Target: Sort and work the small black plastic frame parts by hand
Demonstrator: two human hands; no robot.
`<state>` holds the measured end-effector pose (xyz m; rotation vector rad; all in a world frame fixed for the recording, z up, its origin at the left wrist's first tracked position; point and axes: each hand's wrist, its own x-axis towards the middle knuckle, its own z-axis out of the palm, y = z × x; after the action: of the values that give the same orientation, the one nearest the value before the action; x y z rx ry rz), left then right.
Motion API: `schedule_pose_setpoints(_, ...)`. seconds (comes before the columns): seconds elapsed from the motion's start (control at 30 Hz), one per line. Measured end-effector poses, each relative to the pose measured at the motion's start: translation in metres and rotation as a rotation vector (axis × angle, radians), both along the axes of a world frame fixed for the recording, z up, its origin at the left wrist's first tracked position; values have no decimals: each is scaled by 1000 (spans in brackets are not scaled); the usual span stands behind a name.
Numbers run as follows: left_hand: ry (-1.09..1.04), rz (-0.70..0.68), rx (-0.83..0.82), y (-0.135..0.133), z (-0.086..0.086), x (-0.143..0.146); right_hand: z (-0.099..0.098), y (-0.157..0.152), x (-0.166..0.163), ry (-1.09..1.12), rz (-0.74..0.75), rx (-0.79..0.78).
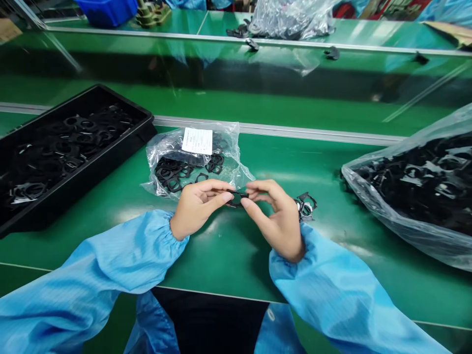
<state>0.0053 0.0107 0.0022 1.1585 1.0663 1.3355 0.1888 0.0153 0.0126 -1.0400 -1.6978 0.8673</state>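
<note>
My left hand (197, 206) and my right hand (275, 216) meet over the green table (228, 255), fingers pinched together on a small black plastic ring part (237, 198) held between them. Both arms wear light blue sleeves. Just behind the hands lies a small clear bag (191, 157) with a white label, holding several black ring parts. A black part (306, 205) with metal bits rests on the table beside my right hand.
A black tray (73, 152) of black parts sits at the left. A large clear bag (416, 191) of black parts lies at the right. Beyond a metal rail runs a green belt, with a blue bin (106, 11) and another clear bag (291, 18) behind it.
</note>
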Motion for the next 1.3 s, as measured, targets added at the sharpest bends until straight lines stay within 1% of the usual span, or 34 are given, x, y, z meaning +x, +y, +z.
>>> schedule_pose_setpoints(0.07, 17, 0, -4, 0, -1, -1, -2, 1, -1, 84, 71, -199)
schedule_pose_setpoints(0.1, 25, 7, -8, 0, -2, -1, -3, 1, -1, 118, 90, -259)
schedule_pose_setpoints(0.13, 36, 15, -13, 0, -3, -2, -3, 1, -2, 146, 86, -287)
schedule_pose_setpoints(0.2, 64, 13, -23, 0, -4, -3, -3, 1, -2, 174, 47, -273)
schedule_pose_setpoints(0.27, 102, -13, -18, -1, -4, -3, -1, 0, -1, 176, 16, -225)
schedule_pose_setpoints(0.37, 161, -20, 37, -4, -5, -3, 1, -1, 0, 168, 21, -204)
schedule_pose_setpoints(0.47, 213, 11, 99, -5, -6, -4, 2, 0, 0, 159, 61, -229)
schedule_pose_setpoints(0.53, 225, 14, 108, -5, -6, -4, 3, 0, 0, 151, 92, -240)
schedule_pose_setpoints(0.67, 183, -40, 91, -3, -4, -4, 6, 1, 1, 146, 104, -279)
schedule_pose_setpoints(0.73, 155, -58, 87, -2, -3, -3, 8, 2, 2, 149, 111, -320)
schedule_pose_setpoints(0.83, 135, -38, 90, -2, -2, -3, 11, 3, 2, 159, 156, -410)
schedule_pose_setpoints(1.0, 188, -34, 85, -2, -2, -5, 12, 4, 1, 264, 187, -530)
schedule_pose_setpoints(1.07, 221, -37, 94, -2, -2, -7, 13, 4, 1, 279, 188, -544)
schedule_pose_setpoints(1.17, 236, -29, 103, -2, -1, -8, 14, 4, 2, 245, 183, -525)
schedule_pose_setpoints(1.3, 208, -72, 75, -2, 3, -7, 17, 5, 4, 194, 186, -491)
